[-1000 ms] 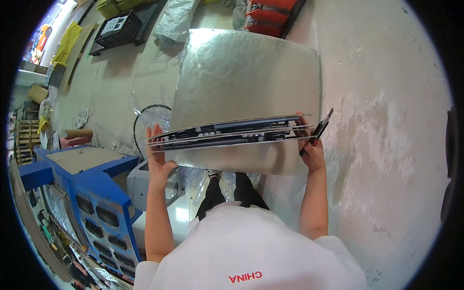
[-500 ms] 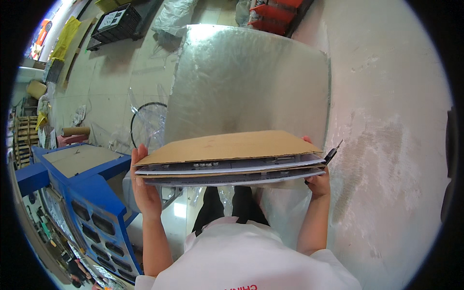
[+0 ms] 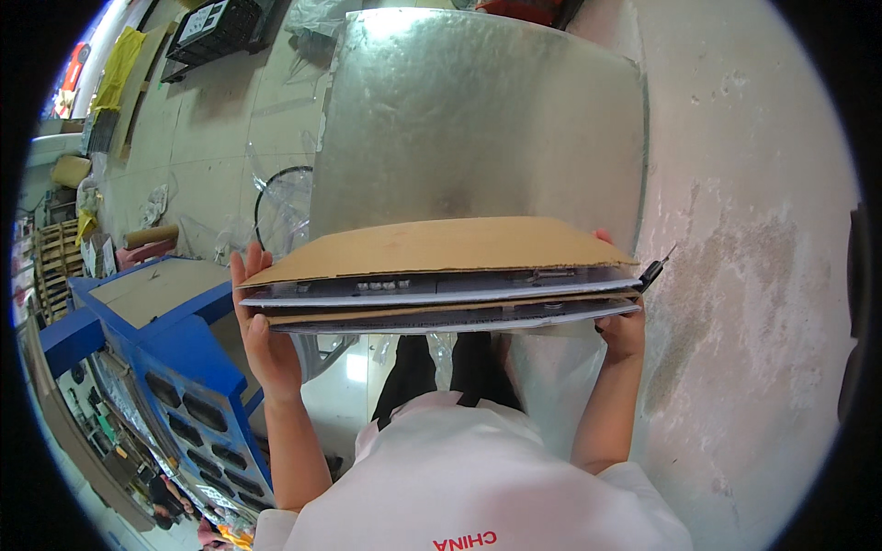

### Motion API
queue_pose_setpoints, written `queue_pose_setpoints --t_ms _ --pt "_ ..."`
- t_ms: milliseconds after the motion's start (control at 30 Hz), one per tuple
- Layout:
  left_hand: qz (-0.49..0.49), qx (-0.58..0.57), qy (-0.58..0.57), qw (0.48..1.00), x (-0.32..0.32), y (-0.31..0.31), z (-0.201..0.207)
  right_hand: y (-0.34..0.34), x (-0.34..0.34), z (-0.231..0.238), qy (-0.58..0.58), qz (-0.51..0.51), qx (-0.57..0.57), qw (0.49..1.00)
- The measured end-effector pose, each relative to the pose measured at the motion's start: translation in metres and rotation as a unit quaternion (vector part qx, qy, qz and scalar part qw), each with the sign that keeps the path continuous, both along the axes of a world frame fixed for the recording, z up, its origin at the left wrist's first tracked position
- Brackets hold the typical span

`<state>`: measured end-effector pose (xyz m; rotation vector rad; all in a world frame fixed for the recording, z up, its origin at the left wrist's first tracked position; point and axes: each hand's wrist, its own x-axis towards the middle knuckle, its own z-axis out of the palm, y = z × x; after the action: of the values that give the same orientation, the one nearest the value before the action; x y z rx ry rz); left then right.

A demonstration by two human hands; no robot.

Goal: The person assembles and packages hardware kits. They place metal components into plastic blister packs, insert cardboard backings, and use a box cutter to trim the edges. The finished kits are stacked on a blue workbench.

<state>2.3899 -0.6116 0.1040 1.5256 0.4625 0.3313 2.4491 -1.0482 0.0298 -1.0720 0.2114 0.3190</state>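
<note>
My stack [image 3: 441,292] of sheets is held up in front of me at the near end of the metal table [image 3: 487,119], its long axis running left to right, the layered edge facing me and the cardboard [image 3: 441,246] on top sloping away; my left hand [image 3: 268,344] is clasped on its left end, fingers fairly straight, thumb at the near edge. My right hand [image 3: 625,332] is clamped on the other end, also holding a black cutter [image 3: 652,273], thin tip outward to the right.
</note>
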Motion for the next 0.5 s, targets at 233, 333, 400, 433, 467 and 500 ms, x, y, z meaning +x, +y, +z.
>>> queue_pose_setpoints --t_ms 233,333,400,433,467,500 --pt "0.002 0.04 0.035 0.999 -0.013 0.006 -0.014 0.0 -0.004 -0.006 0.078 -0.041 0.037 0.995" --pt "-0.062 0.004 -0.049 0.997 -0.013 0.011 -0.025 0.0 -0.003 -0.016 0.124 -0.069 0.107 0.984" --pt "-0.051 0.049 -0.011 0.997 -0.011 0.016 -0.031 0.003 -0.002 -0.02 0.118 -0.06 0.113 0.985" --pt "-0.051 0.072 0.004 0.996 -0.01 0.018 -0.033 0.005 -0.002 -0.022 0.101 -0.065 0.055 0.991" --pt "-0.087 0.108 0.001 0.99 -0.009 0.02 -0.035 0.007 -0.002 -0.023 0.081 -0.057 0.027 0.995" --pt "-0.105 0.128 0.002 0.986 -0.009 0.022 -0.036 0.01 -0.002 -0.023 0.057 -0.053 0.005 0.997"
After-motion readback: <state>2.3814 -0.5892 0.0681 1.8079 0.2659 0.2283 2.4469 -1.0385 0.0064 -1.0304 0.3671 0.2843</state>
